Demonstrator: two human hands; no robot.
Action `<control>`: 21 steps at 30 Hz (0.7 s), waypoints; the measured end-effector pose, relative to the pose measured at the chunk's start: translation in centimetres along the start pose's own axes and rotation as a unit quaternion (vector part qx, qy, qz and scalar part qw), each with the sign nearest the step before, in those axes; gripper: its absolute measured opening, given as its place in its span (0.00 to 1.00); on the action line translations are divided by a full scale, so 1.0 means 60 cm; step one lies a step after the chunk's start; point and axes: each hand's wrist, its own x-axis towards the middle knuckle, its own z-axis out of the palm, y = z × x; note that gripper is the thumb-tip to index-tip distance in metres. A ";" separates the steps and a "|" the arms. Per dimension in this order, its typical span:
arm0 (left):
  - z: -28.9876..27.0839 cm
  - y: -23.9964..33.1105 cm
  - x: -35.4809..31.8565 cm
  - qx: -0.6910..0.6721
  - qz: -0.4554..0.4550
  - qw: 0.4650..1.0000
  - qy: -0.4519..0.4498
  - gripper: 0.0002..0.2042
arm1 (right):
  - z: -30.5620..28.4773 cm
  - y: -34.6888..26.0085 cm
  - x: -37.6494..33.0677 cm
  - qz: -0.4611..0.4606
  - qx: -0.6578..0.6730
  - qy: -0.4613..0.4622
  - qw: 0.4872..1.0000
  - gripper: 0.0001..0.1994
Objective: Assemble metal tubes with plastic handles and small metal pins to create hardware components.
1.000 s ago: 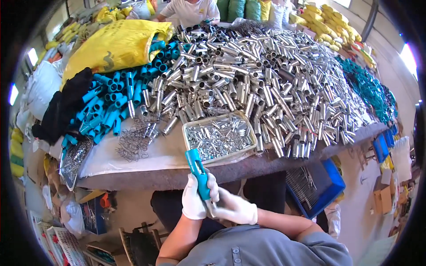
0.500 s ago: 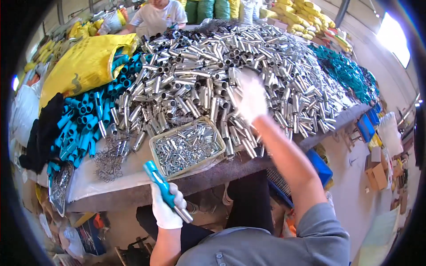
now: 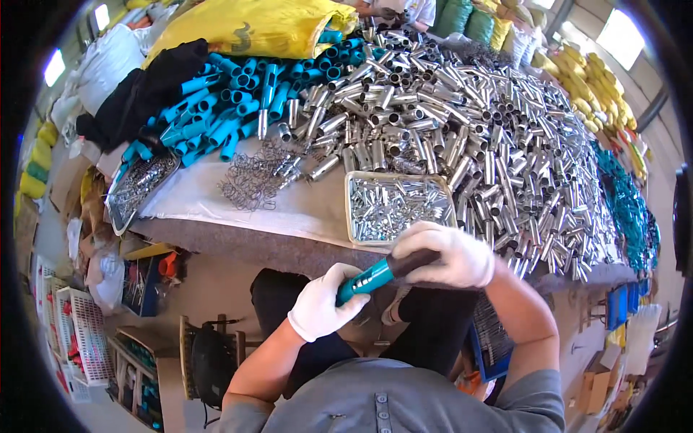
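Both gloved hands hold 1 teal tube [image 3: 367,279] below the surface [image 3: 238,242] edge; left hand [image 3: 323,307] fingers clenched on its lower end; right hand [image 3: 445,254] fingers grasping the dark upper end, beside a tray [image 3: 354,216] of small metal pieces.

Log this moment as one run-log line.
left hand: grips teal tube | right hand: holds tube's dark end | tray: small metal parts | table: metal tubes heaped
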 end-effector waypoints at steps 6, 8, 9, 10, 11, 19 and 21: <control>-0.015 -0.010 -0.015 0.046 0.029 0.998 0.033 0.33 | 0.111 -0.012 0.041 0.020 -0.028 0.013 0.999 0.13; -0.025 -0.029 -0.029 -0.064 -0.050 0.996 0.041 0.48 | 0.095 -0.037 0.092 0.209 0.152 -0.067 0.964 0.15; -0.026 -0.029 -0.027 -0.095 -0.029 0.992 0.076 0.47 | 0.101 0.005 0.115 0.158 0.121 -0.057 0.978 0.16; -0.028 -0.033 -0.029 -0.123 -0.015 0.986 0.113 0.46 | 0.089 0.016 0.166 0.166 0.042 -0.035 0.985 0.16; -0.025 -0.054 -0.029 -0.117 0.010 0.985 0.128 0.37 | 0.095 0.064 0.215 0.057 -0.130 0.090 0.986 0.13; -0.017 -0.047 -0.030 -0.294 -0.116 0.935 0.157 0.22 | 0.054 0.196 0.403 0.205 -0.314 0.212 0.902 0.16; -0.033 -0.055 -0.041 -0.277 -0.135 0.939 0.155 0.23 | 0.029 0.153 0.373 0.052 -0.241 0.333 0.910 0.18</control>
